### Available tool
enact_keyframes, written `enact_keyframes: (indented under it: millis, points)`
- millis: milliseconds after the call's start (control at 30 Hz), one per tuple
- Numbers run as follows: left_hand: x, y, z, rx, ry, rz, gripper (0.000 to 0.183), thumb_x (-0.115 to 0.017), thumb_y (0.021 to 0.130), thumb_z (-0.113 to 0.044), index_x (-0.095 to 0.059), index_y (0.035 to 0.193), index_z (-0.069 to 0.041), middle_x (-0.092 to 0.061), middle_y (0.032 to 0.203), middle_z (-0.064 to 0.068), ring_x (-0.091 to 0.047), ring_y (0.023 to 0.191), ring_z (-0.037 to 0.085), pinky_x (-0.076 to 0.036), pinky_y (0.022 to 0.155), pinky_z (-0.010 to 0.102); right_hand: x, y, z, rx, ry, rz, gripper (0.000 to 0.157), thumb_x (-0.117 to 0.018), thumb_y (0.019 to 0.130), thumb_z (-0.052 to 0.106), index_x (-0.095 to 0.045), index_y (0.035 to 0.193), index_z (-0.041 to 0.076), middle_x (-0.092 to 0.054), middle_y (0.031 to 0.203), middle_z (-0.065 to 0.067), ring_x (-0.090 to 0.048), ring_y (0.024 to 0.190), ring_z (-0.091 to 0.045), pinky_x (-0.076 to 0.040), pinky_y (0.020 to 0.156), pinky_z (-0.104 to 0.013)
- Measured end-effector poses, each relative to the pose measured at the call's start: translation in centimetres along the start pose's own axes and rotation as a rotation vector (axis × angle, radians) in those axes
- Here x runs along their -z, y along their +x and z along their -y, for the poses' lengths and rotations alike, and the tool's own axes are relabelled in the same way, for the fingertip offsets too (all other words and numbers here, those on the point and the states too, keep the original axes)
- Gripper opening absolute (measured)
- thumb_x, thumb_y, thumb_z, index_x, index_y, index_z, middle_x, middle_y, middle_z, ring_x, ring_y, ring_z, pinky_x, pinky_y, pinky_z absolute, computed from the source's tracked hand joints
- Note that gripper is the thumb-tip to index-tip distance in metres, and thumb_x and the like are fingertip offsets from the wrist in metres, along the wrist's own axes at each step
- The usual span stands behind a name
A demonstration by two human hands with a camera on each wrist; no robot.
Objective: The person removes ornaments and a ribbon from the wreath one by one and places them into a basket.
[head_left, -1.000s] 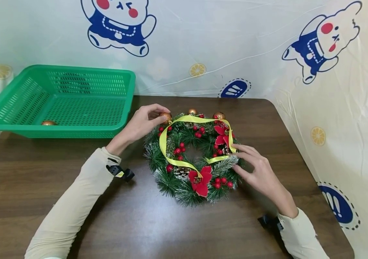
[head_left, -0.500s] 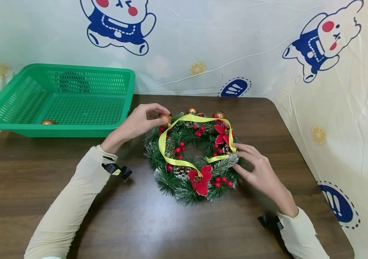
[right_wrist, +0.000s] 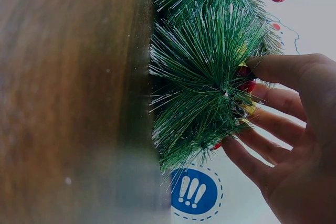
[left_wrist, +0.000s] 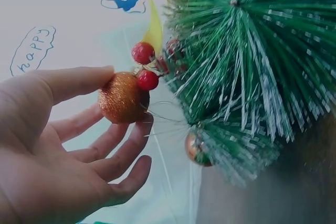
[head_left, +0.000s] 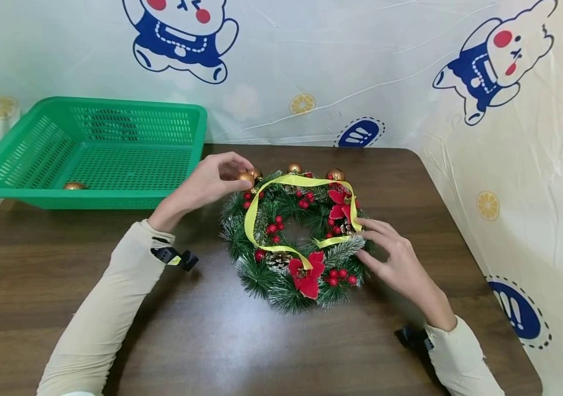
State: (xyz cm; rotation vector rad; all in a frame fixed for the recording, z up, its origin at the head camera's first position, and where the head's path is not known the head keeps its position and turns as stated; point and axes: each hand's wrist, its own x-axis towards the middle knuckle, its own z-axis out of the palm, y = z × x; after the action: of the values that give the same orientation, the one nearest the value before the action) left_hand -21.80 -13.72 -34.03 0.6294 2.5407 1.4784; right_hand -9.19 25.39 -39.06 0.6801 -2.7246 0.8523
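Observation:
A green Christmas wreath [head_left: 257, 278] with red berries, poinsettias, pinecones and a loose yellow ribbon [head_left: 250, 220] lies flat on the table. At its far left edge, my left hand [head_left: 207, 184] pinches a glittery gold Christmas ball [left_wrist: 124, 98] between thumb and fingers. Another gold ball [head_left: 257, 174] shows just behind it. The left wrist view has the ball close beside two red berries [left_wrist: 147, 80]. My right hand [head_left: 400, 264] touches the wreath's right side with fingers spread and fairly straight. In the right wrist view, its fingertips [right_wrist: 231, 142] partly disappear behind the needles.
At the back left stands a green plastic basket [head_left: 189, 190] holding a gold ball [head_left: 75, 186]. Two more gold balls, one at the back middle [head_left: 294, 169] and one at the back right [head_left: 335, 175], sit along the wreath's far edge. A printed curtain [head_left: 271, 66] hangs behind the wooden table [head_left: 242, 352].
My left hand has shifted slightly left and away from me with the pinched ball, and a second ball now shows behind it. My right hand stays in place.

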Motion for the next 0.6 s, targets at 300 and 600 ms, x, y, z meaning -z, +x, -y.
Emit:
enact_keyframes:
  millis: [300, 600]
  points:
    - [0.3, -0.1, -0.4, -0.009, 0.006, 0.026, 0.032, -0.075, 0.091, -0.022, -0.066, 0.119, -0.009, -0.065, 0.106, 0.01, -0.065, 0.092, 0.024, -0.05, 0.082, 0.037, 0.0, 0.0, -0.2, 0.007, 0.0, -0.005, 0.033, -0.08, 0.083, 0.011, -0.073, 0.116, 0.009, -0.057, 0.142, 0.0, -0.049, 0.132, -0.022, -0.047, 0.1, -0.053]
    - [-0.6, -0.1, -0.1, 0.002, -0.012, -0.004, 0.033, -0.071, 0.094, -0.028, -0.065, 0.119, -0.008, -0.069, 0.108, 0.008, -0.068, 0.09, 0.022, -0.05, 0.078, 0.034, -0.1, 0.0, -0.3, 0.014, -0.001, -0.008, 0.034, -0.08, 0.084, 0.011, -0.072, 0.116, 0.009, -0.057, 0.142, 0.0, -0.049, 0.132, -0.021, -0.048, 0.1, -0.052]
